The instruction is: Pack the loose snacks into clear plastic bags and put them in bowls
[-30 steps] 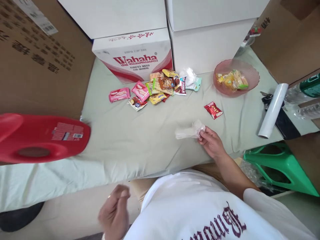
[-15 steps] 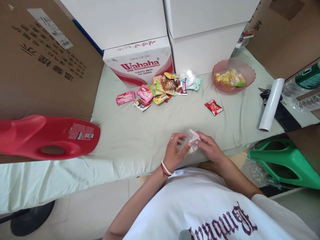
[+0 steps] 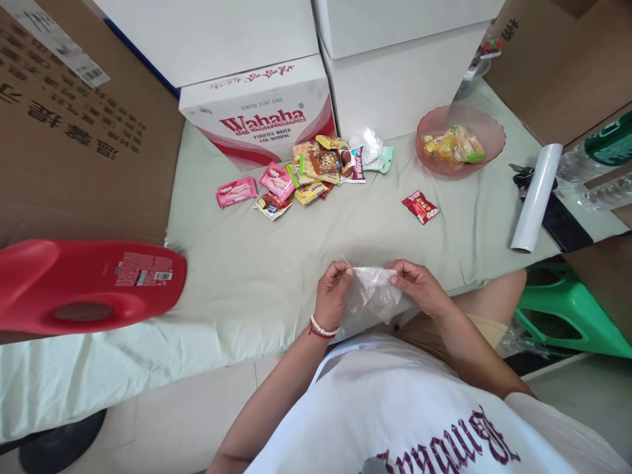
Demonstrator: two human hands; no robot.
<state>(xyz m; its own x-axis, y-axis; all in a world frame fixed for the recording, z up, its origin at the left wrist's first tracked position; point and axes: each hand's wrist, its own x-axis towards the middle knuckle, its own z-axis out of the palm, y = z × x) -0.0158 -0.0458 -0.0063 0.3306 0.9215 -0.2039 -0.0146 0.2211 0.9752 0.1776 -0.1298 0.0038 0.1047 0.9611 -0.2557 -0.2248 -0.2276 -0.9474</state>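
Between my two hands hangs a thin clear plastic bag (image 3: 376,293), stretched along its upper edge. My left hand (image 3: 334,287) pinches its left corner, closed around the film. At the other end, my right hand (image 3: 419,284) grips the right corner between thumb and fingers. Both hands are just above the front edge of the cloth-covered table (image 3: 222,263). Beyond them lies a single red snack packet (image 3: 421,207). Farther back, a pile of wrapped snacks (image 3: 316,172) rests against a Wahaha carton, with a crumpled white plastic bundle (image 3: 366,146) beside it.
A pink glass bowl (image 3: 429,158) with wrapped snacks stands at back right. Right of it are a white roll (image 3: 537,197), keys and plastic bottles. A red jug (image 3: 103,283) lies at left. The Wahaha carton (image 3: 266,125) and white boxes line the back; a green stool (image 3: 567,316) is below right.
The bag was crumpled between my fingers and is now spread out flat. My hands have moved apart, and my left hand has closed on a corner. The view has shifted slightly.
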